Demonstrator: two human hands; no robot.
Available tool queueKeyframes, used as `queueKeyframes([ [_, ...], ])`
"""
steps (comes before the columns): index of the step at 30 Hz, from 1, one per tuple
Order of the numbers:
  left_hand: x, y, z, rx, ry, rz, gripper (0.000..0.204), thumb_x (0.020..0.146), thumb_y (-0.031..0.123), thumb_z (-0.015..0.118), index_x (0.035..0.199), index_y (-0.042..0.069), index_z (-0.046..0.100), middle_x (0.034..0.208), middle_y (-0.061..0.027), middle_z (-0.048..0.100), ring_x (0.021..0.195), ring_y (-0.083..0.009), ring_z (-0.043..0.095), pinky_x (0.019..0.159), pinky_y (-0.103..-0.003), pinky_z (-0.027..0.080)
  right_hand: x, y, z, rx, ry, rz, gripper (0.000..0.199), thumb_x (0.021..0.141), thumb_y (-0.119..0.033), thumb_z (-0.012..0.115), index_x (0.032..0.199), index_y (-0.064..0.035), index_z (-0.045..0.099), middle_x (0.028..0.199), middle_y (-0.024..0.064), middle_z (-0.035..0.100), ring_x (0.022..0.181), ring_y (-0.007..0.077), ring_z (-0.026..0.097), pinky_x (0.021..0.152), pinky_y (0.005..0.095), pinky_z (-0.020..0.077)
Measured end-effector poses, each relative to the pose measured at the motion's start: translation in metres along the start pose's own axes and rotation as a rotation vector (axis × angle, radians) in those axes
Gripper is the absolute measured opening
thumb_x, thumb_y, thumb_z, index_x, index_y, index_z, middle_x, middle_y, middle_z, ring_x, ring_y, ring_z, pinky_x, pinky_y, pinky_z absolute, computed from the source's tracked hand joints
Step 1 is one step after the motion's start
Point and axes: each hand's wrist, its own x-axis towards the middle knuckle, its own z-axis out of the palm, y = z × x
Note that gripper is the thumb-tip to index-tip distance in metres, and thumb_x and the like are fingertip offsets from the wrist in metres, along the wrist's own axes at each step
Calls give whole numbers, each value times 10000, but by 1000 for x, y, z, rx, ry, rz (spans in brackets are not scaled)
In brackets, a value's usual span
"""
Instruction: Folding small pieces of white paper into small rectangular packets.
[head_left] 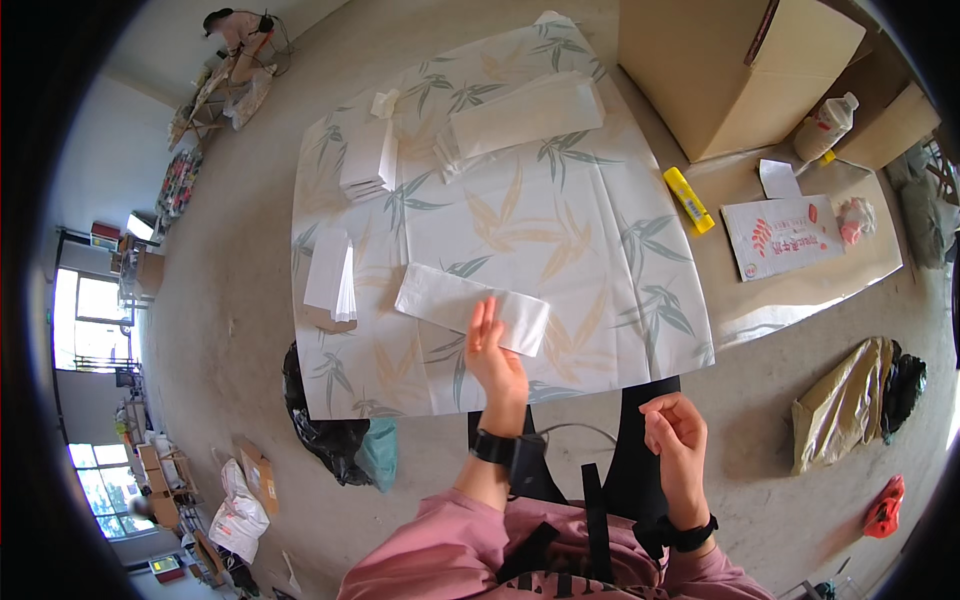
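A flat, translucent white plastic sleeve [440,298] lies slantwise near the front of the table, its right end catching the light. My left hand [497,362] rests over this sleeve with its fingers stretched out and touching it, not gripping it. Beyond the table's front edge, my right hand [678,440] hovers with curled fingers, the thumb close to the index finger; I see nothing in it. To the left sits a stack of narrow white folded paper [328,275], and behind it a taller white stack [369,160]. More clear sleeves [525,118] are spread at the back.
A leaf-patterned cloth [545,215] covers the table. To the right, a yellow tube-shaped thing [688,200] and flattened printed carton [783,238] lie on cardboard, near a large box [735,75] and white bottle [826,127]. Black bags [325,440] sit below the left edge. Another person [243,40] bends far away.
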Motion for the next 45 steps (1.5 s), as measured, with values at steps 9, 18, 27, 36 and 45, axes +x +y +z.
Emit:
queueKeyframes([
  [9,-9,23,21,698,-225,138,626,878,78,576,1440,75,300,1420,-191,422,1299,-234,427,987,-298,398,12,5,-13,40,51,-6,82,907,-92,584,920,-13,602,670,-65,482,571,11,398,497,174,291],
  [18,69,96,71,1513,-421,299,279,870,176,658,1088,7,618,939,-99,662,622,-111,630,519,-233,447,20,12,-33,74,104,19,93,905,-110,595,910,-18,602,670,-78,456,548,2,336,484,182,221],
  [27,272,26,110,1433,97,650,437,755,314,748,980,-21,581,935,-160,655,848,-291,635,770,-395,498,24,16,-37,23,178,44,105,926,-96,562,878,-3,567,613,-53,431,498,16,344,460,187,263],
  [36,301,13,105,877,61,265,372,694,181,817,928,-9,598,784,-58,603,641,-136,563,484,-268,414,31,22,-39,54,201,76,77,907,-106,607,888,-32,605,640,-68,457,531,10,339,473,185,228],
  [45,292,9,116,913,233,625,382,675,218,811,889,-4,585,797,-90,619,667,-233,587,635,-359,482,29,20,-37,31,212,63,83,902,-116,616,886,-35,605,642,-67,459,541,12,342,477,191,234],
])
